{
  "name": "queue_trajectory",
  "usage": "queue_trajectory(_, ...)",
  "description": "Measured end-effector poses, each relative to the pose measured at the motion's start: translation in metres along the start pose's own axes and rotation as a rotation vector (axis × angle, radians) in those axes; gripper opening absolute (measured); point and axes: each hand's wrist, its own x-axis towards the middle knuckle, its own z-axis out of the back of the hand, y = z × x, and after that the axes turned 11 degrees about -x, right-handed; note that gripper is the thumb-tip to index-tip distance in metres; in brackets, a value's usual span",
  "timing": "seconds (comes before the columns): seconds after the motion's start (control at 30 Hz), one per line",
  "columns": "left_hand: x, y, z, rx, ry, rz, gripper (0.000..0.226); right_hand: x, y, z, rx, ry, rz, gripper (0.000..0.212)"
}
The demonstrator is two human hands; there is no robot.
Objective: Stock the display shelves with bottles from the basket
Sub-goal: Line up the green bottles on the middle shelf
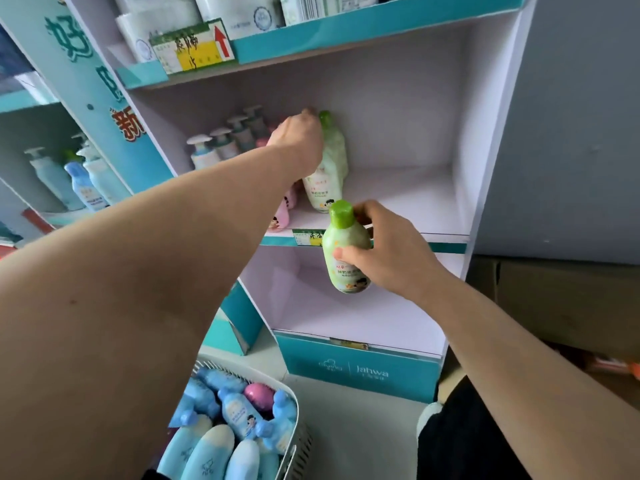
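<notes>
STOCKING UP: A shop worker's right hand (384, 251) holds a green-capped bottle (346, 247) upright just in front of the lip of the middle shelf (398, 202), thumb across the front and fingers (370, 211) wrapped behind it. The left hand (298, 140) reaches deep into the same shelf, against the shoulder of a second green bottle (334, 147). Seen from behind, its fingers cannot be read as clamped or loose. The small plastic bottle looks light and stiff but smooth-skinned, so a grip round the body, below the cap, seems surest. Pink bottles (282, 216) and pump bottles (221, 143) crowd the shelf's left, and the outstretched left arm bars that side. Bare shelf lies to the right. Blue bottles (239, 414) wait in the basket (289, 389) below.
</notes>
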Motion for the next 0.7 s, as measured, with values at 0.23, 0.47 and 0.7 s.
queue_trajectory(0.23, 0.006, 0.004, -0.005, -0.024, -0.005, 0.014, 0.028, 0.002, -0.004, 0.000, 0.027, 0.000, 0.004, 0.047)
queue_trajectory(0.47, 0.006, 0.004, -0.004, -0.024, -0.016, 0.001, 0.031, 0.008, 0.001, -0.001, 0.035, -0.017, 0.029, 0.047)
queue_trajectory(0.7, 0.003, 0.010, -0.002, -0.114, -0.007, -0.035, 0.031, 0.017, 0.007, 0.003, 0.078, -0.051, 0.006, 0.049)
